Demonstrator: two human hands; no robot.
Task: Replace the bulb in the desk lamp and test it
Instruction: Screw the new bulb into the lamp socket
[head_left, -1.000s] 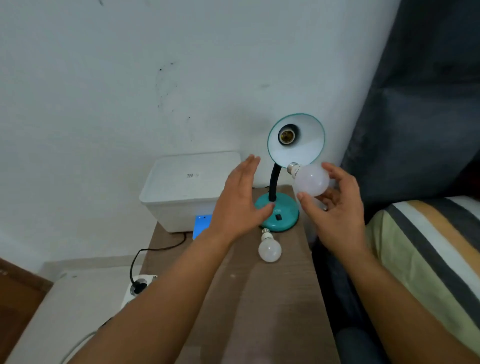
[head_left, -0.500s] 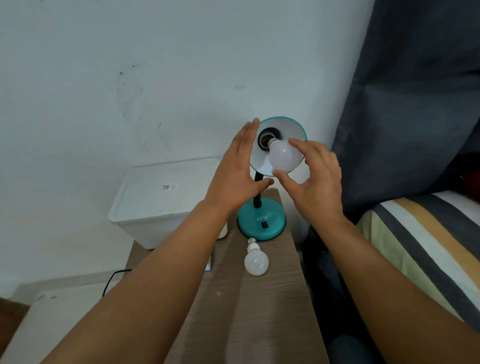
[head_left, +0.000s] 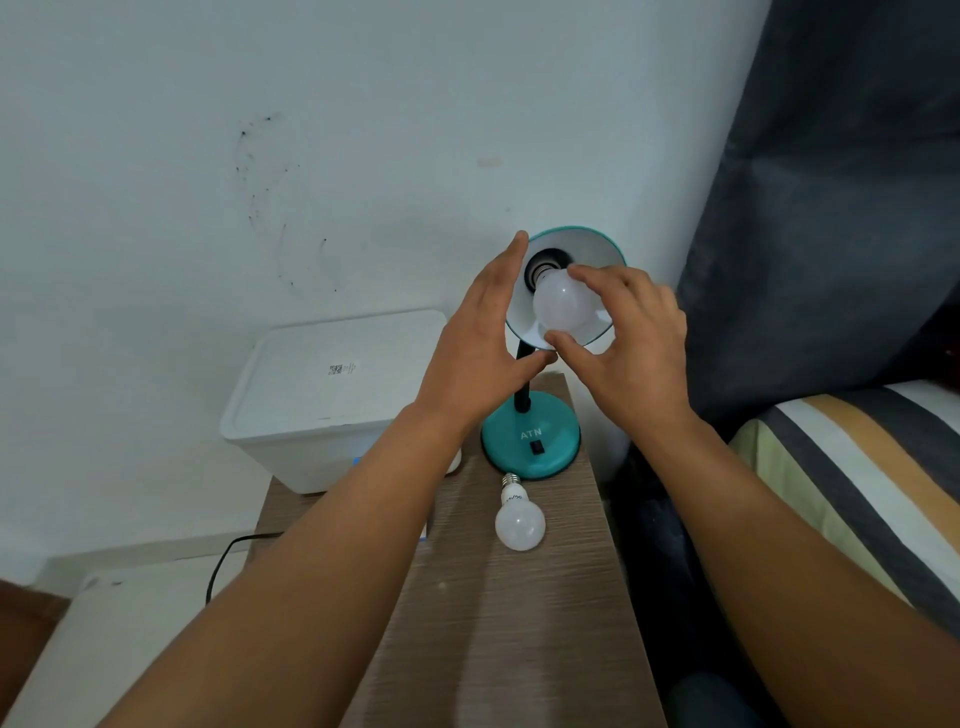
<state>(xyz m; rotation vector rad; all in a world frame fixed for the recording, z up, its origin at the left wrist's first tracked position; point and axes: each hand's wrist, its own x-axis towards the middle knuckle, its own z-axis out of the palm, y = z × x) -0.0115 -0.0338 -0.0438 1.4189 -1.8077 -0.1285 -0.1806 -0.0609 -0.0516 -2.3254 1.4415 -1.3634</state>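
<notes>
A teal desk lamp stands on its round base (head_left: 530, 441) at the far end of a narrow wooden table (head_left: 498, 623). Its shade (head_left: 597, 249) faces me. My right hand (head_left: 628, 343) grips a white bulb (head_left: 563, 306), whose screw end sits at the dark socket (head_left: 543, 260) inside the shade. My left hand (head_left: 478, 343) cups the shade's left rim, fingers straight, thumb under the lower edge. A second white bulb (head_left: 519, 519) lies on the table in front of the base.
A white lidded box (head_left: 332, 395) sits left of the lamp against the wall. A black cable (head_left: 223, 561) runs down on the left. A dark curtain (head_left: 831, 208) and a striped mattress (head_left: 857, 467) are on the right.
My right hand has brought the bulb up from beside the base into the shade and against the socket. My left hand has risen to the shade's left rim.
</notes>
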